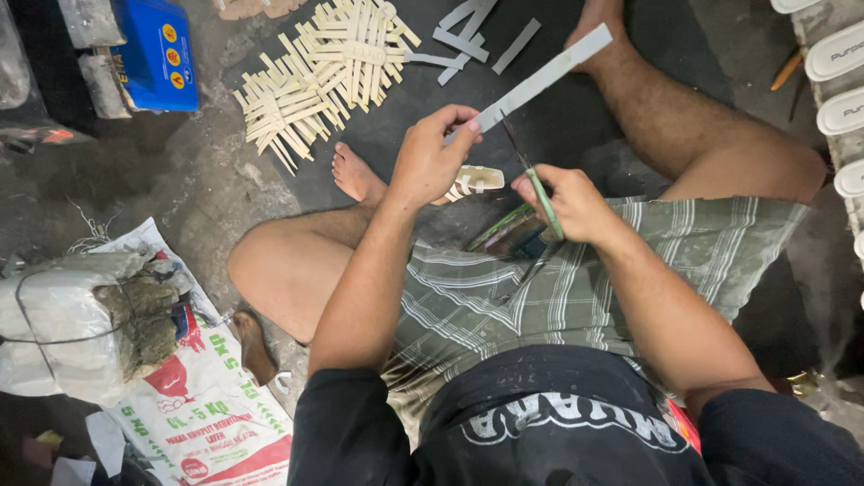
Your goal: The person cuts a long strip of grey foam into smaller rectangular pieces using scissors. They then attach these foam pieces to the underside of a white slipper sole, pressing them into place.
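The left hand pinches the near end of a long pale grey strip between thumb and curled fingers, so the strip juts up and away to the right, over the bare shin. The right hand is closed around the green handle of a thin dark blade, whose tip meets the strip just beside the left thumb. To cut well here, the pinch should stay tight and close to the blade so the strip does not flex, and the edge is best drawn away from the left thumb, which sits near the cutting line; that closeness looks like the main hazard. A small woven piece of pale slats rests just under the left hand, near the bare foot. Farther out on the dark ground lie flat woven slat bundles and a few loose grey strips, well apart from the hands. A blue box sits at the upper left, a printed white sack and a wrapped bundle at the lower left, and white moulded pieces line the right edge. The crossed legs leave little room beneath the strip.
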